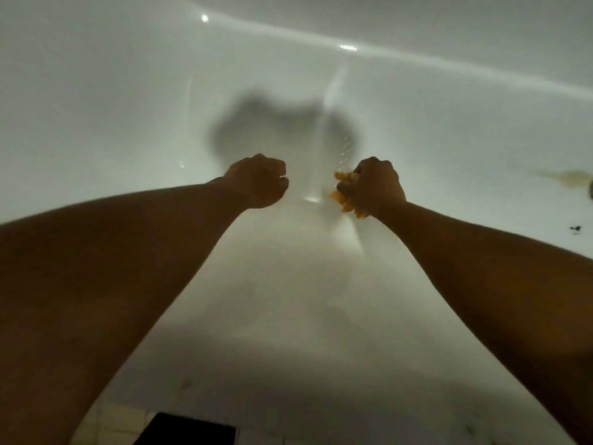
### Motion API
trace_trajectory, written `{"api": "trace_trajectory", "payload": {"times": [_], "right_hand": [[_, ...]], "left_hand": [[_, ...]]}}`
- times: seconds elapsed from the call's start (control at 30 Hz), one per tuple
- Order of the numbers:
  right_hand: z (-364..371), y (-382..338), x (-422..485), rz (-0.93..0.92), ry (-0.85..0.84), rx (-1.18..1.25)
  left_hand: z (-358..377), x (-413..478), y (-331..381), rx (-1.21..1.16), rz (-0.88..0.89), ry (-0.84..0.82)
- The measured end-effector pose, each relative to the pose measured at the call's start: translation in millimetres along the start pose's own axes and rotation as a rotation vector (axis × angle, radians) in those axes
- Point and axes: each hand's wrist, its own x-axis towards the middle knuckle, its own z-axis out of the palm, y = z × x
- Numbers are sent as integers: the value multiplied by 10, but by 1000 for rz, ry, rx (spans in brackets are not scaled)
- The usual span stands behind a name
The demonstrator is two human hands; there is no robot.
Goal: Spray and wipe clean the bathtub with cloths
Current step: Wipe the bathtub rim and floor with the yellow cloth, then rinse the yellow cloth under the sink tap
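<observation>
While you are leaning over the white bathtub, both of your bare arms are reaching out over its basin, side by side and a little apart. Your right hand is clenching an orange cloth, fingers curled tightly around it so that only bunched folds are poking out above and below the fist, on the side facing your other hand. Your left hand is balling into a closed fist too, and I cannot tell whether anything is sitting inside it, since nothing is showing between the fingers. Both fists are hanging above the tub surface, casting a dark, blurred shadow on the far wall just beyond them. A thin trail of bright droplets is glinting on the wall just above the cloth. Off to the right, a brownish stain is streaking the tub, and a small dark speck is lying below it. Down at the bottom edge, a dark rectangular object is resting on pale tiled floor.
</observation>
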Motion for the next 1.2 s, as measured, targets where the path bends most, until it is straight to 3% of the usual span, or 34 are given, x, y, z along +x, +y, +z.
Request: {"api": "trace_trajectory", "payload": {"times": [0.23,0.43,0.67,0.9,1.2], "right_hand": [[-742,-643,-1449,162,201,565],[-1372,-1163,-2730,103,339,805],[-1698,-1376,-4151,121,492,903],[-1871,-1197,-5570,87,626,973],[-1854,-485,-7356,49,929,881]], "left_hand": [[-1313,-1128,353,-137,143,127],[-2309,-2284,599,-259,269,207],[-3016,-3464,872,-249,332,204],[-3145,-4695,1523,-195,470,179],[-2663,-6293,2549,47,815,170]]}}
